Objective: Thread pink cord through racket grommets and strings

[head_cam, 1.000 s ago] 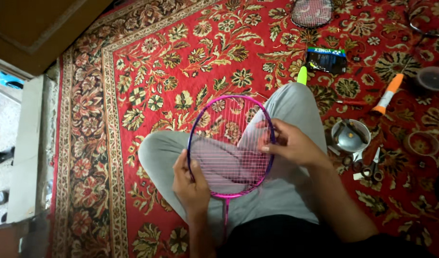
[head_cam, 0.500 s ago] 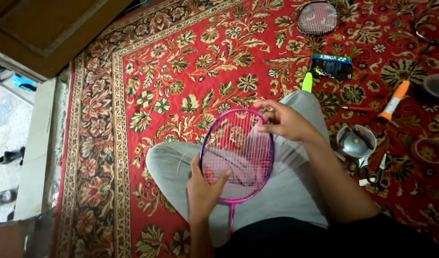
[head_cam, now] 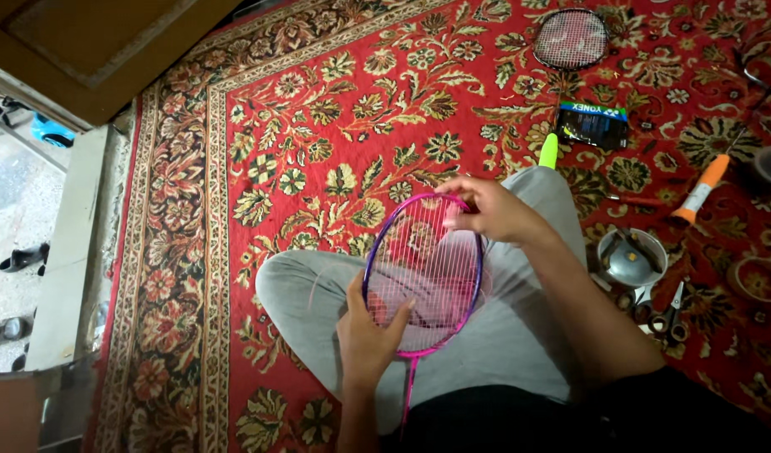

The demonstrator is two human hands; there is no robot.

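Pink string is pinched between the fingertips (head_cam: 453,214) of the right hand (head_cam: 490,210), which closes narrowly at the far right part of a racket's (head_cam: 423,277) rim. The left hand (head_cam: 369,335) lies on the near left side of the same frame, its fingers spread moderately across the strings and the thumb hooked over the purple rim, so it grips the head from below. That racket, with a purple and pink frame and a pink shaft running toward the body, rests tilted over the lap, above crossed legs in grey trousers (head_cam: 503,327).

Beneath everything lies a red patterned carpet (head_cam: 318,126). To the right of the right forearm stands a small metal bowl (head_cam: 630,258), with scissors (head_cam: 671,315) just beside it on its near side. Farther right lies a tool with an orange handle (head_cam: 703,190). Beyond the knee a yellow-green grip (head_cam: 549,151) pokes out, and a dark packet (head_cam: 593,124) lies just past it. At the far edge rests a second racket (head_cam: 572,38). A wooden door (head_cam: 92,50) fills the far left corner.
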